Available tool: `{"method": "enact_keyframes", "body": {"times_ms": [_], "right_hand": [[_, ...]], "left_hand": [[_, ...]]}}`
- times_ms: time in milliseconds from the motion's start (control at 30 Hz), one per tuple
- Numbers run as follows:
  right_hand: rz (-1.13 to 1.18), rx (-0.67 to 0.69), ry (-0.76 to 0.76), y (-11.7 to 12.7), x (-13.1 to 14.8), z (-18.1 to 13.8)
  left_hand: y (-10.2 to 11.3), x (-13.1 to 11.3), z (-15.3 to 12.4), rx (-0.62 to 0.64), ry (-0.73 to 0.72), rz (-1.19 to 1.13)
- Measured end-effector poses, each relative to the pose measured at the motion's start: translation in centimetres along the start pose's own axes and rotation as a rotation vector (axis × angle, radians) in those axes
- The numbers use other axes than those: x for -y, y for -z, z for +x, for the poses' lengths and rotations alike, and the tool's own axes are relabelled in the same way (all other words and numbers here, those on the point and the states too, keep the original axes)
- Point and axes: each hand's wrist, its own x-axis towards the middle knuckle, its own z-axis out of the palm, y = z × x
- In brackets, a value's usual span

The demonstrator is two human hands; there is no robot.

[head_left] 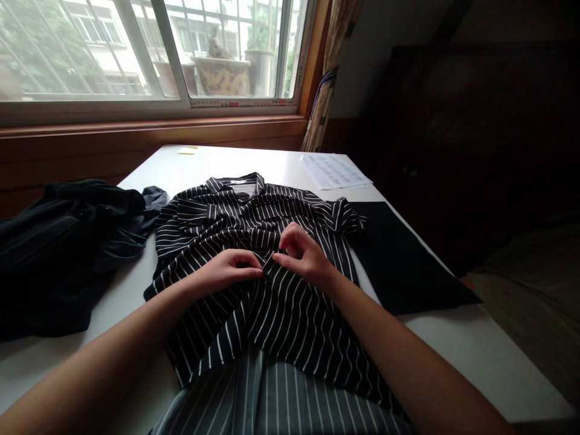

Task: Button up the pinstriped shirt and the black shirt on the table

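Observation:
A black short-sleeved shirt (pixel 308 326) with white stripes lies face up on the white table, its collar away from me. The lower front is parted, and grey striped cloth from the inside shows at the hem. My left hand (pixel 236 266) pinches the shirt's front near the middle, thumb and fingertips together. Just to its right, my right hand (pixel 302 254) has its fingers curled and its thumb against the front opening, apparently gripping the fabric. Any button between the fingertips is too small to make out.
Dark crumpled clothing (pixel 67 241) is heaped on the left. A flat black sheet (pixel 408 260) lies right of the shirt on the white table (pixel 480 356). Printed papers (pixel 335 171) and a yellow note (pixel 187 150) lie toward the back, below the window (pixel 226 54).

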Motion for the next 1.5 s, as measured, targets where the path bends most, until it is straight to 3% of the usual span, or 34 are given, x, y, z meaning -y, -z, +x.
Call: {"method": "enact_keyframes", "body": {"times_ms": [200, 333, 667, 1500], "right_hand": [[-0.102, 0.303, 0.038, 0.7, 1.1, 0.1], [-0.134, 0.403, 0.025, 0.1, 0.2, 0.0], [0.026, 0.447, -0.275, -0.5, -0.3, 0.1], [0.228, 0.475, -0.367, -0.3, -0.6, 0.0]], "left_hand": [[0.0, -0.2, -0.1, -0.003, 0.032, -0.008], [0.0, -0.1, 0.0, 0.008, 0.030, 0.008], [0.0, 0.3, 0.0, 0.017, 0.010, 0.029], [0.6, -0.3, -0.2, 0.115, 0.030, -0.090]]}}
